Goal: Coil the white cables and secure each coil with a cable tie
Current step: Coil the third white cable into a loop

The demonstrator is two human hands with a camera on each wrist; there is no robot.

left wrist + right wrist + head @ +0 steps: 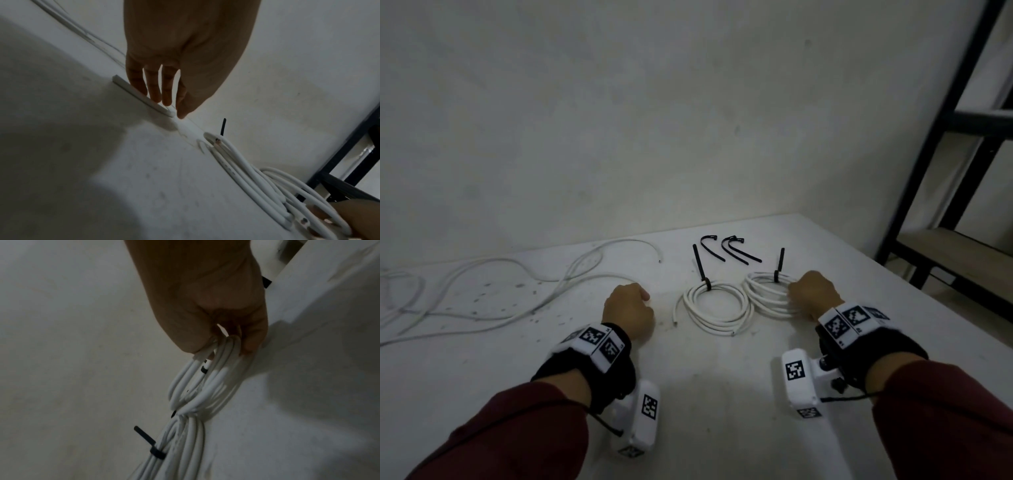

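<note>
right hand (pixel 814 294) gripping tied coil (pixel 768 294) beside second coil (pixel 714 306). left hand (pixel 628 310) relaxed, fingers touching loose cable (pixel 482 291), holding nothing.

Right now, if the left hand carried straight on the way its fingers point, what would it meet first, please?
The loose white cable, right at the fingertips of the left hand; contact is unclear.

The head view looks forward and down from above over the tabletop (pixel 722 359) toward the wall. Each wrist view sits low and close, looking along its hand across the tabletop. Both wrist views and the head view share the two white coils (pixel 714 306) (pixel 257 181) (pixel 189 426) lying side by side.
</note>
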